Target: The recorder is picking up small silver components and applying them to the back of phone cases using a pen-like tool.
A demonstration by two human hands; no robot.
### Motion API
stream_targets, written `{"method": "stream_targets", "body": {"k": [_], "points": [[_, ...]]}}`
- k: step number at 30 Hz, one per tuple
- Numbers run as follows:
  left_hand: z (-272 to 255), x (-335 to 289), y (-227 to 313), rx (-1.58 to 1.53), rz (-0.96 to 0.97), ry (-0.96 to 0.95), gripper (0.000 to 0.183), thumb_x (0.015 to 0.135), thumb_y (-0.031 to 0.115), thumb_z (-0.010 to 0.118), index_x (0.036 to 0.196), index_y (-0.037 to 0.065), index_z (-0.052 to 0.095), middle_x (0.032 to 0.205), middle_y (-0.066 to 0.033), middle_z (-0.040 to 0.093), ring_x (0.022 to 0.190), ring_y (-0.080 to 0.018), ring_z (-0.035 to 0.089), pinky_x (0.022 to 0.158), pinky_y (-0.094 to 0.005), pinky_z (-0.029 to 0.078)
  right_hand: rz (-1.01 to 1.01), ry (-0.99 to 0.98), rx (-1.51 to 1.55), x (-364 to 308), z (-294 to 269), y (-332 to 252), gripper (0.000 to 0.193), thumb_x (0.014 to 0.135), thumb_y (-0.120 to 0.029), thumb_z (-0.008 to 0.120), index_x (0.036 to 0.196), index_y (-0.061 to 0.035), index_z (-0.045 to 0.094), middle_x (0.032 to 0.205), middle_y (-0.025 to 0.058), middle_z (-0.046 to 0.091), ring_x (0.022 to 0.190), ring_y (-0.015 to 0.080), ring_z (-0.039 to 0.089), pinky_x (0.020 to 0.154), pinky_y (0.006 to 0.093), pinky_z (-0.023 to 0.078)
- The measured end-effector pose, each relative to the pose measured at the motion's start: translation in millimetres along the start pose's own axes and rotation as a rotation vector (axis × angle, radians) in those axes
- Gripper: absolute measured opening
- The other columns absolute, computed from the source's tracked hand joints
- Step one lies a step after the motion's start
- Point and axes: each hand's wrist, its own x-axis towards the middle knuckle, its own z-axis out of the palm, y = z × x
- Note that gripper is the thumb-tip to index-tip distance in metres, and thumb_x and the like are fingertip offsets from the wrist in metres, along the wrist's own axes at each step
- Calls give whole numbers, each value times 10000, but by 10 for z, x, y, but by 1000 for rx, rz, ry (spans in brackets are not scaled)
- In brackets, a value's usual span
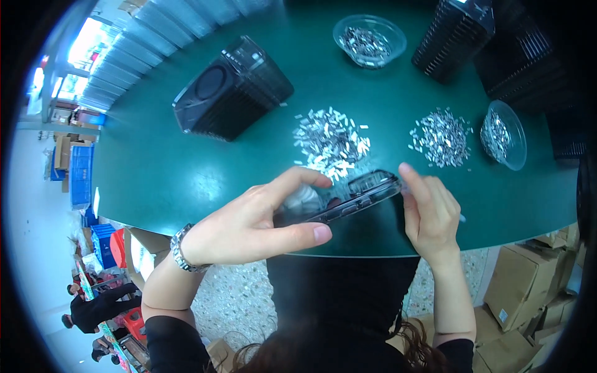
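Observation:
My left hand (pixel 249 227) grips a clear phone case with a dark frame (pixel 357 200), its thumb along the near edge and its fingers over the far side. The case is tilted, with its raised camera surround toward the right end. At that right end is my right hand (pixel 432 214), fingers curled and thumb and forefinger close together at the case's corner. Whatever sits between those fingertips is too small to make out. Just beyond the case lies a loose pile of small silvery pieces (pixel 329 140) on the green table (pixel 186 180).
A second pile of silvery pieces (pixel 441 138) lies to the right. Similar pieces fill two clear bowls, a far bowl (pixel 388 55) and a right bowl (pixel 516 146). A black stack of cases (pixel 239 93) stands at far left, another black stack (pixel 451 40) at far right. Cardboard boxes (pixel 522 283) sit below right.

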Motion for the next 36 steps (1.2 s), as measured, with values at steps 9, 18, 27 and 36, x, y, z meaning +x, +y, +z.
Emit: {"method": "stream_targets", "body": {"k": [9, 18, 27, 36], "points": [[-1123, 115, -51, 689, 510, 1013, 748, 852, 363, 868, 1465, 59, 565, 1291, -186, 657, 1174, -340, 645, 1036, -427, 504, 137, -151, -94, -50, 84, -41, 353, 905, -102, 764, 1254, -156, 758, 823, 39, 502, 717, 201, 580, 616, 370, 480], [-1255, 129, -152, 772, 331, 884, 899, 845, 356, 877, 1590, 71, 462, 1334, -183, 631, 1236, -321, 618, 1077, -418, 479, 139, -167, -76, -39, 57, 15, 314, 913, -169, 779, 1225, -150, 748, 826, 21, 495, 723, 189, 589, 606, 355, 489], [-833, 762, 1098, 638, 906, 961, 595, 969, 288, 790, 1466, 19, 604, 1375, -225, 700, 1324, -324, 654, 1109, -424, 491, 147, -180, -142, -48, 112, -2, 325, 914, -244, 771, 1216, -133, 730, 857, 23, 554, 739, 200, 626, 615, 361, 519], [-31, 2209, 2815, 975, 499, 773, 1045, 855, 567, 742, 1687, 115, 301, 1501, -363, 502, 1299, -496, 623, 1083, -515, 536, 179, -108, -81, -52, 83, -33, 312, 941, -284, 748, 1212, -133, 708, 849, 25, 572, 734, 211, 634, 614, 367, 527]]}}
